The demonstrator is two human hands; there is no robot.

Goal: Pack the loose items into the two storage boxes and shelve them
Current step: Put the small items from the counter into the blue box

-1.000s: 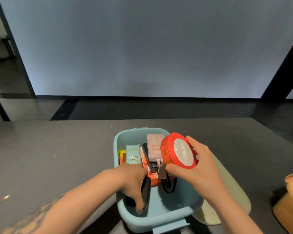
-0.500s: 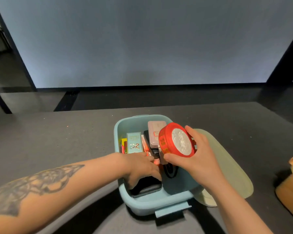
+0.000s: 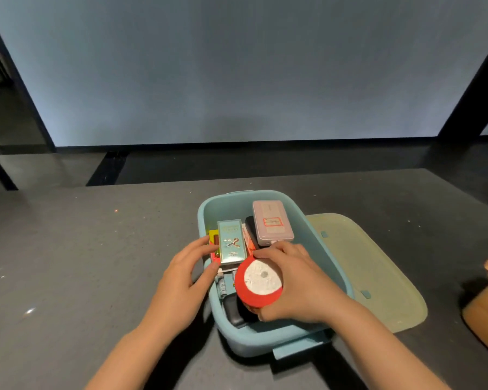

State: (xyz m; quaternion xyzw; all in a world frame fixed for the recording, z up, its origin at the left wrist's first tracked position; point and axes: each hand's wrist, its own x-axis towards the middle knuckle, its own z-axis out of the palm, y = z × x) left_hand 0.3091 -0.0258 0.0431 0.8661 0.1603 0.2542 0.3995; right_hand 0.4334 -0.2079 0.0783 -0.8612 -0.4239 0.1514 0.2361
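Your right hand (image 3: 299, 288) gripped the red tin (image 3: 258, 285), flat side up, low inside the blue box (image 3: 316, 229) at its near end. Your left hand (image 3: 186, 274) lay open, touching the box's left wall beside the teal carton (image 3: 230, 241).

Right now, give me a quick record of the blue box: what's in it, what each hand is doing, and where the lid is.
box: blue storage box, open, on dark table
contents: teal carton, pink power bank, other small items
right hand: grips red round tin inside the box
left hand: at the box's left wall, fingers by the carton
lid: flat on table, right of box
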